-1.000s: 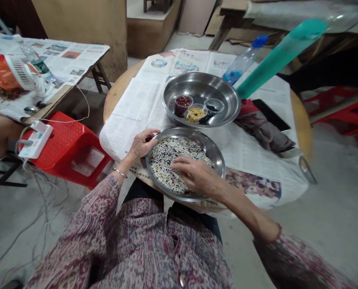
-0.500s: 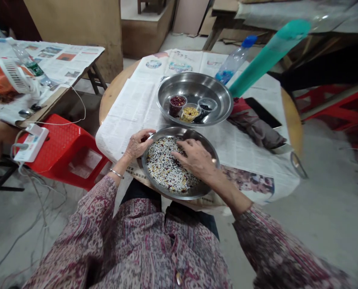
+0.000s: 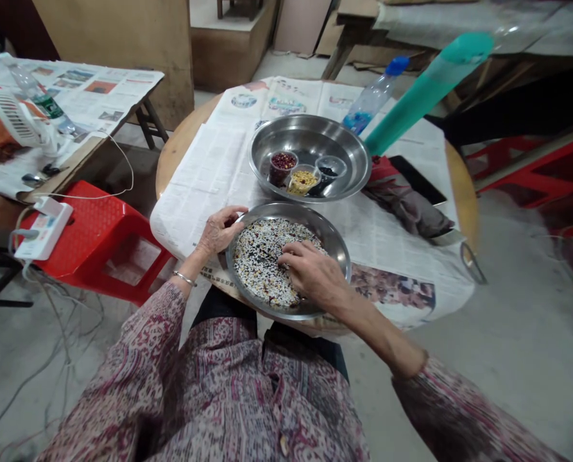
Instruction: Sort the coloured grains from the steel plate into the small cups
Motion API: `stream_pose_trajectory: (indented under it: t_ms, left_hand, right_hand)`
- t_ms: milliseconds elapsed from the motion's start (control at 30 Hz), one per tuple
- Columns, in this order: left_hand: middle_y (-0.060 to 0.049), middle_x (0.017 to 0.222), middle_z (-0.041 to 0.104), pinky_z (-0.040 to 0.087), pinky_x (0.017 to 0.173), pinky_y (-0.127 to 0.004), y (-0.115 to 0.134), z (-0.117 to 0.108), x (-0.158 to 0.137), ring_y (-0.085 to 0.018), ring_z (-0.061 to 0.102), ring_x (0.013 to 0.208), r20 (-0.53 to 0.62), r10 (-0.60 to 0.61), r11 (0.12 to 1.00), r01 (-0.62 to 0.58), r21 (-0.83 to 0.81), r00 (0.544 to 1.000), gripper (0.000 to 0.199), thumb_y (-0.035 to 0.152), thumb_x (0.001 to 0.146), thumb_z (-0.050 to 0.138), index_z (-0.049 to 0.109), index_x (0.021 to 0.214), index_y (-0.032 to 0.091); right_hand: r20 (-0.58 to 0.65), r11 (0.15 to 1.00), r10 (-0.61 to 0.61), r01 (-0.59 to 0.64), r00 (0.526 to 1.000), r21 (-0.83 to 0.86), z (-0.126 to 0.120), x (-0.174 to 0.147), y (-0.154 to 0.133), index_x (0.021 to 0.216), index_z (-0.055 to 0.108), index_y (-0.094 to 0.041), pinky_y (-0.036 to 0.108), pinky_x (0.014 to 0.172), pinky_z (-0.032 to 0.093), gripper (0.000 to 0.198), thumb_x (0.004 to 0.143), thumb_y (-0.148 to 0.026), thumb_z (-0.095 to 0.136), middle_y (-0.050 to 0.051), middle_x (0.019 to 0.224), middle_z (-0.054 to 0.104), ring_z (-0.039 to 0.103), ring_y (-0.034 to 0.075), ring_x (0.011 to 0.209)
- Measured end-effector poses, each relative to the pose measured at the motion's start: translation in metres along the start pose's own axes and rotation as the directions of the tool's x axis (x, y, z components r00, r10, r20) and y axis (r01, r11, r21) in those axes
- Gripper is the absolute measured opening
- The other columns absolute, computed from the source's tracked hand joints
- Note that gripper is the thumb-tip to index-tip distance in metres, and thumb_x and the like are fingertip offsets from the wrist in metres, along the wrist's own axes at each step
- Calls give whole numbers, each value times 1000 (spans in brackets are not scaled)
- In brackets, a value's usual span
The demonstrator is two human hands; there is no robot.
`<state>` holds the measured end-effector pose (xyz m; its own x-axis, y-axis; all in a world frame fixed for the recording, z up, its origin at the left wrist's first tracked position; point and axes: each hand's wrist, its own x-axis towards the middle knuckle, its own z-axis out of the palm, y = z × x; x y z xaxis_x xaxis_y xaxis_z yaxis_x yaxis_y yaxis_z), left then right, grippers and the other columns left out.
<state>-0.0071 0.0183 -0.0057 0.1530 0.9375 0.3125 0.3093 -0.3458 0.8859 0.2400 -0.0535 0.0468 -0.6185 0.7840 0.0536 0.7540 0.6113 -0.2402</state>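
A shallow steel basin point(image 3: 340, 260) sits at the near edge of the round table, its bottom covered with mixed grains point(image 3: 262, 256) in white, black, yellow and dark red. My left hand point(image 3: 220, 231) holds the basin's left rim, fingers bent over it. Over the grains, my right hand point(image 3: 315, 273) has its fingers drawn together in a pinch; what is between the fingertips is too small to make out. Behind stands a second steel basin point(image 3: 310, 128) with clear cups of red beans point(image 3: 283, 162), yellow split grains point(image 3: 302, 181) and black beans point(image 3: 327, 171).
Newspaper point(image 3: 199, 160) covers the table. On the right are a plastic bottle point(image 3: 370, 99) with a blue cap, a long green tube point(image 3: 425, 96), a dark pouch point(image 3: 414, 202) and a phone point(image 3: 418, 179). A red stool point(image 3: 98, 240) carrying a power strip point(image 3: 45, 231) stands to the left.
My right hand's fingers have gone from spread over the grains to drawn together, a little lower in the basin. My left hand stays at the rim.
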Motion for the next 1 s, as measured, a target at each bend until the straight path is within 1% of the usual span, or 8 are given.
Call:
stream_pose_trajectory:
  t_ms: [167,233,367,500,567,767,867,1000]
  left_hand:
    - [3,72,56,40,61,-22,0,0,0,-10,47,64,-1,-8,1000,8,-3,1000,27,19,85,64,70,111,18]
    - [3,72,55,40,62,-22,1,0,0,-10,47,64,-6,-7,1000,7,1,1000,27,21,85,64,70,111,18]
    - [4,71,54,40,62,-20,3,-1,0,-9,46,64,-11,-16,1000,16,21,1000,27,23,84,64,70,110,17]
    - [6,67,51,38,60,-19,6,-3,0,-9,44,61,-30,-34,998,36,50,999,28,23,83,65,70,110,16]
    - [6,67,52,39,60,-19,6,-4,1,-9,44,60,-34,-39,997,41,58,999,27,23,83,66,70,109,16]
    - [5,68,54,40,61,-20,5,-6,0,-9,46,61,-47,-64,996,67,61,997,28,25,82,65,70,107,15]
    - [4,70,55,40,63,-21,6,-6,-1,-9,47,63,-52,-66,995,70,70,996,28,24,82,64,70,108,15]
    - [4,70,56,41,63,-21,9,-8,-2,-10,47,63,-46,-69,994,73,84,997,28,25,83,64,71,108,15]
  right_hand:
    - [138,964,-200,169,970,205,-1,-25,-6,101,70,-21,32,82,52,25,91,-9,51,8,101,67,61,20,97]
    - [170,960,-208,168,963,222,3,-25,-6,101,71,-22,31,81,52,26,91,-9,50,7,98,69,62,18,93]
    - [3,999,-24,24,1000,43,8,-10,13,105,72,-21,39,91,52,27,94,-13,49,10,108,71,60,24,104]
    - [-178,977,189,-202,966,-62,9,5,25,112,71,-19,42,88,53,26,94,-22,52,14,115,68,58,28,106]
    - [-205,970,227,-240,952,-44,11,9,18,115,69,-20,41,86,54,26,94,-27,55,14,114,67,57,27,105]
    - [-124,994,-6,20,992,107,24,12,-19,97,67,-19,34,86,51,28,87,-1,49,8,96,64,58,21,97]
    - [-184,986,-13,44,983,163,25,11,-21,92,66,-20,36,87,52,35,78,6,47,6,93,63,58,21,95]
    - [-227,964,9,52,974,260,23,8,-14,96,66,-20,36,83,54,38,79,6,45,6,93,64,61,21,92]
